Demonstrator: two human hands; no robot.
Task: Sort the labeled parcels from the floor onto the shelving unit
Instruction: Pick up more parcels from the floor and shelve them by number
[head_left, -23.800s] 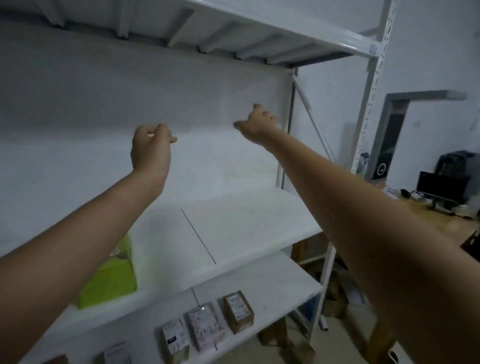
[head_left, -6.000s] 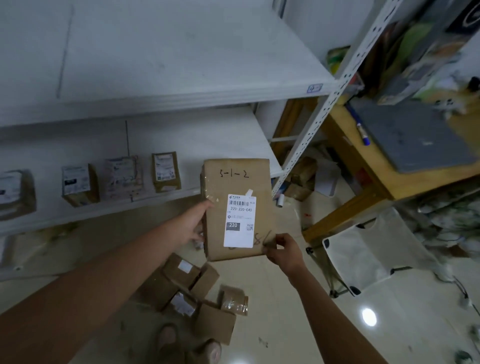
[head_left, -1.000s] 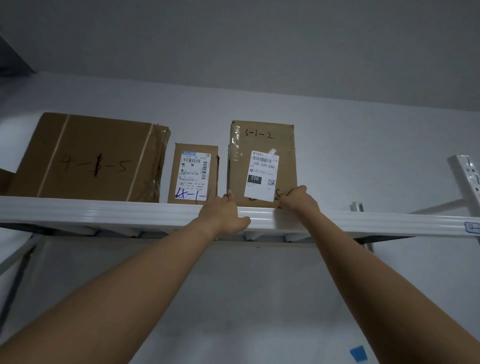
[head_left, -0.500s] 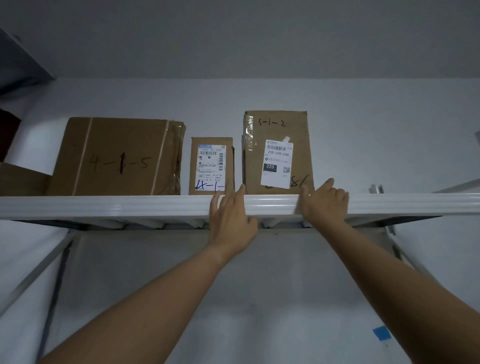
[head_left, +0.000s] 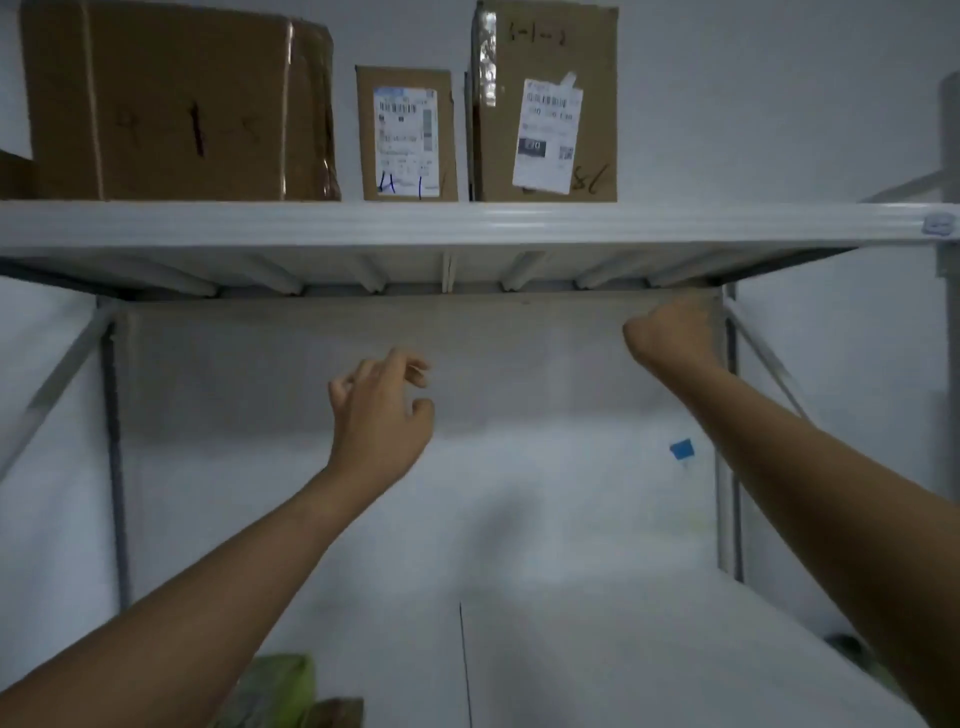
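Tall parcel (head_left: 545, 104) stands label-out at 12 o'clock on top shelf (head_left: 467, 223) for easy reading; L hand (head_left: 382, 415) fingers loosely apart, empty; R hand (head_left: 670, 332) fingers hidden, can't tell.

a storeroom: labelled cardboard parcels (head_left: 545, 104) on white metal shelving (head_left: 467, 223).

Above me the white metal shelf beam (head_left: 467, 223) looked smooth, semi-gloss paint. The tall brown cardboard parcel (head_left: 592, 104) I saw was matt, its white paper label (head_left: 545, 135) wrinkled, w/ shiny clear tape (head_left: 485, 52) down one edge. The big brown cardboard box (head_left: 176, 98): matt too.
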